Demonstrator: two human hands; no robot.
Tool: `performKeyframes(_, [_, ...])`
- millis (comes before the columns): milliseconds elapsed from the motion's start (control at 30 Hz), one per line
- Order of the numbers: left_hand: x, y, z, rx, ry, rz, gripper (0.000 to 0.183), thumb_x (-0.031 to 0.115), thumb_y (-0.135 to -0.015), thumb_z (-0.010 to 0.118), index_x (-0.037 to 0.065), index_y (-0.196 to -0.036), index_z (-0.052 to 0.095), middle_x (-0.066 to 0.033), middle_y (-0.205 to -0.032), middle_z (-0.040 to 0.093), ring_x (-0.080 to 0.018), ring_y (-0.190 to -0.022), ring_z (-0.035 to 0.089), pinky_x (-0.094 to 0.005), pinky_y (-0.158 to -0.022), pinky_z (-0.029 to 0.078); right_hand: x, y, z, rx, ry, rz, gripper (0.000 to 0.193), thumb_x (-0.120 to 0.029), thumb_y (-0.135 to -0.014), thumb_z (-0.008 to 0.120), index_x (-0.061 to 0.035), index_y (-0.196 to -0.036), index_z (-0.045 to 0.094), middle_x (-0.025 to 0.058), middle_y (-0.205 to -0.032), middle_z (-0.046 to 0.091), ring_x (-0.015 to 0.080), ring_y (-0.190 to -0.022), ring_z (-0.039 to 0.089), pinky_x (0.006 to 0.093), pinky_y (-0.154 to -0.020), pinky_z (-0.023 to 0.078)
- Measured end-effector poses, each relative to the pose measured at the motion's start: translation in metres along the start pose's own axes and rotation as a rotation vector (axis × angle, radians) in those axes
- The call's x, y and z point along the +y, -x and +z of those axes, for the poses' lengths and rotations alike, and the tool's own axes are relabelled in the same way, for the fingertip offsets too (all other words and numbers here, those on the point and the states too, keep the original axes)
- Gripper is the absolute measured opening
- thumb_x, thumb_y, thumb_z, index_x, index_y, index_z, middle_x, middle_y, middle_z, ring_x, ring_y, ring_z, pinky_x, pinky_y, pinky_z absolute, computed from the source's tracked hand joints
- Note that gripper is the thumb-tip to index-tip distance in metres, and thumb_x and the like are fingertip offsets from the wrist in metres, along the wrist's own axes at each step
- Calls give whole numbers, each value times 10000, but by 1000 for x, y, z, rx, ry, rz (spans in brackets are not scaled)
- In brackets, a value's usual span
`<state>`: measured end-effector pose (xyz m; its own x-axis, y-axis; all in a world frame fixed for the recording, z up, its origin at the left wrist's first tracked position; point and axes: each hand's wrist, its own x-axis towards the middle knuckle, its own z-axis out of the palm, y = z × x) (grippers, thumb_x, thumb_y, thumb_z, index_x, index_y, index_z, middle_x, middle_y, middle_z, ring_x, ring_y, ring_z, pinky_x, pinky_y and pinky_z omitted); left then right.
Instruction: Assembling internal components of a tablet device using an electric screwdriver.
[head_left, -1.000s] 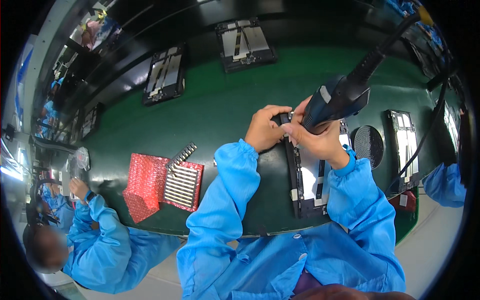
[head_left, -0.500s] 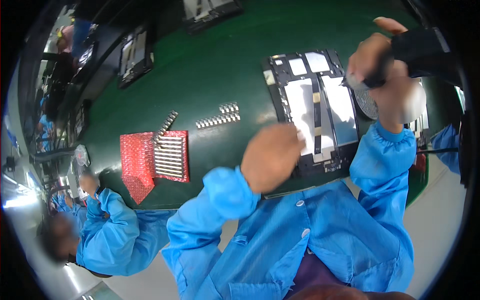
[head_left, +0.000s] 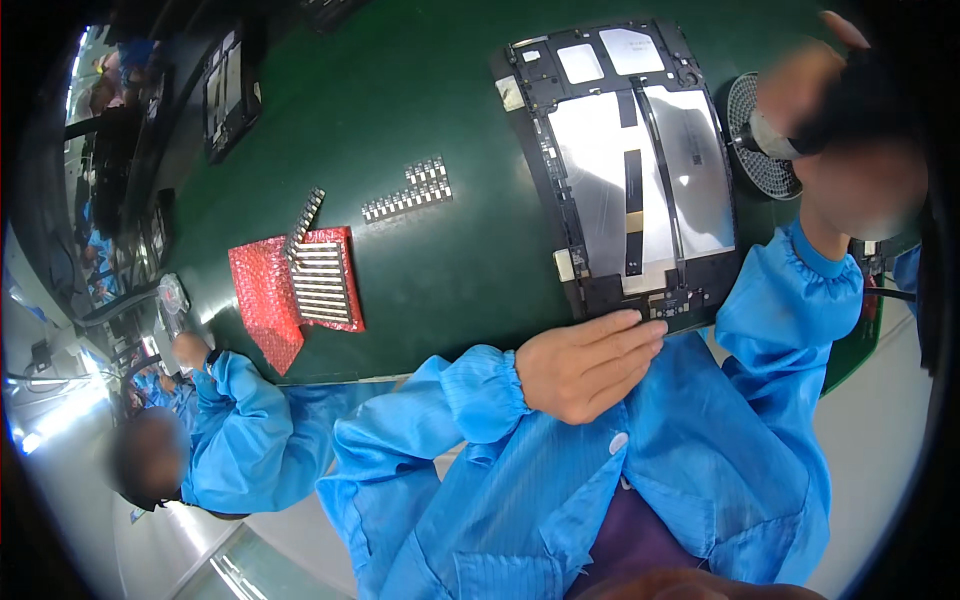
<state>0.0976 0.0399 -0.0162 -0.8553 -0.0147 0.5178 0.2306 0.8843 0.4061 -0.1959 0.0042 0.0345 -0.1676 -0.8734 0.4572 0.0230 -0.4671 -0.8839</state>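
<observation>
An opened black electronic device (head_left: 580, 185) with silver inner plates lies on the green table, like a large tablet. My left hand (head_left: 590, 370) rests at its near edge, palm down, fingers stretched out and together, holding nothing. At the far right, my right hand (head_left: 850, 185) is closed around a dark electric screwdriver (head_left: 775, 138), blurred and partly hidden. The tool's pale nose is over a round gridded dish (head_left: 745, 105) beside the device.
A red bubble-wrap sheet (head_left: 265, 290) with rows of metallic strips (head_left: 322, 285) lies to the left. Small component strips (head_left: 408, 195) sit nearer the middle. Another device (head_left: 228, 95) stands far left. A co-worker in blue (head_left: 235, 440) sits at the left along the table edge.
My left hand has drawn back from over the device to its near edge and flattened. My right hand has moved the screwdriver off the device, rightward to the round dish.
</observation>
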Motion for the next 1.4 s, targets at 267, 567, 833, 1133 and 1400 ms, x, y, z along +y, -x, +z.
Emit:
performKeyframes(267, [-91, -37, -28, -11, -301, -230, 264, 29, -722, 625, -20, -982, 632, -184, -1051, 616, -334, -1074, 569, -441, -950, 438, -13, 10, 6, 85, -5, 59, 969, -770, -795, 255, 72, -1264, 341, 98, -733, 523, 176, -602, 524, 327, -579, 451])
performKeyframes(567, [-263, -102, -64, 157, -668, -394, 290, 81, -777, 617, 55, -1065, 604, -133, -1142, 585, -322, -1108, 527, -399, -925, 451, -3, 8, 44, 128, -77, 129, 852, -696, -794, 443, 55, -1194, 395, 77, -659, 520, 148, -552, 527, 270, -509, 444])
performKeyframes(833, [-291, -113, -100, -217, -860, -700, 691, 102, -615, 725, 65, -1238, 429, -128, -1286, 441, -294, -1247, 375, -490, -982, 367, 10, 13, 38, 108, -154, 160, 664, -268, -705, 765, 33, -1181, 414, 45, -668, 519, 99, -571, 520, 221, -533, 430])
performKeyframes(1133, [-310, 17, -204, -341, -942, -1000, 680, 2, -611, 655, -7, -1249, 421, -203, -1213, 509, -361, -1096, 516, -420, -923, 443, 8, 11, 39, 43, -107, 50, 375, -122, -654, 821, -23, -885, 543, -29, -664, 500, 29, -542, 408, 184, -476, 324])
performKeyframes(1400, [-293, 13, -223, 155, -1206, -902, 401, 88, -579, 564, 69, -972, 638, -148, -865, 656, -344, -847, 612, -440, -753, 461, 7, 11, 44, 76, -160, 70, 486, -105, -668, 803, 17, -1057, 537, -19, -725, 540, 21, -570, 399, 176, -497, 324])
